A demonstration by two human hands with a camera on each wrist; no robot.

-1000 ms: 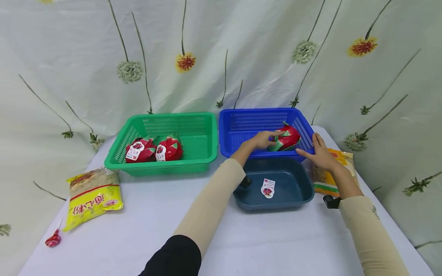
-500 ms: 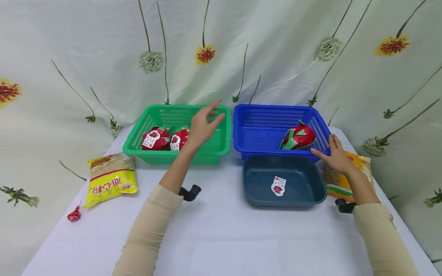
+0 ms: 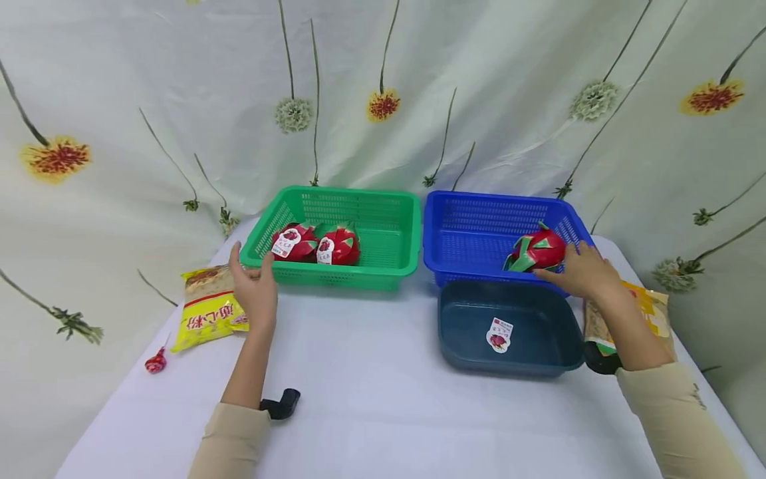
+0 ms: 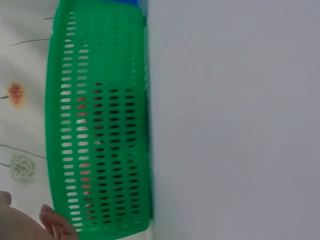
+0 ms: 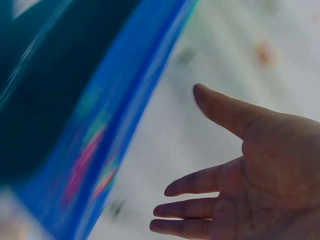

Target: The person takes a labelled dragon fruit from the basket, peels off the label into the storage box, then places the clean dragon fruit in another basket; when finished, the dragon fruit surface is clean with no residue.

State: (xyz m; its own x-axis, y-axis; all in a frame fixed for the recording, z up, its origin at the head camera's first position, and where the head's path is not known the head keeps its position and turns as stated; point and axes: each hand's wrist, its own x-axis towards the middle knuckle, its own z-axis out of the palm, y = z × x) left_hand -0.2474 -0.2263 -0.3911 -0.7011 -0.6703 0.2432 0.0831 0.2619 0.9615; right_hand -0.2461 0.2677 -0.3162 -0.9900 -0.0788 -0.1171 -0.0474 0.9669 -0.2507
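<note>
My left hand [image 3: 256,293] is at the left front corner of the green basket [image 3: 385,241], its thumb and fingers apart; the left wrist view has its fingertips right at the rim. Two red dragon fruits, one on the left [image 3: 305,239] and one beside it [image 3: 344,247], lie in that basket with white stickers on them. A third dragon fruit [image 3: 543,249] sits at the right end of the blue basket [image 3: 463,247]. Close by that end is my right hand [image 3: 583,271], with spread fingers and nothing in the palm in the right wrist view.
A dark blue basin [image 3: 457,342] with a loose sticker [image 3: 499,335] inside stands before the blue basket. A yellow food packet [image 3: 206,311] lies at left, another packet [image 3: 655,313] behind my right wrist. Near the left edge is a small red lollipop-like thing [image 3: 155,362].
My left hand left the dragon fruit in the blue basket and swung left past the green basket to its left corner. The right hand has shifted slightly off the blue rim. The view has turned left.
</note>
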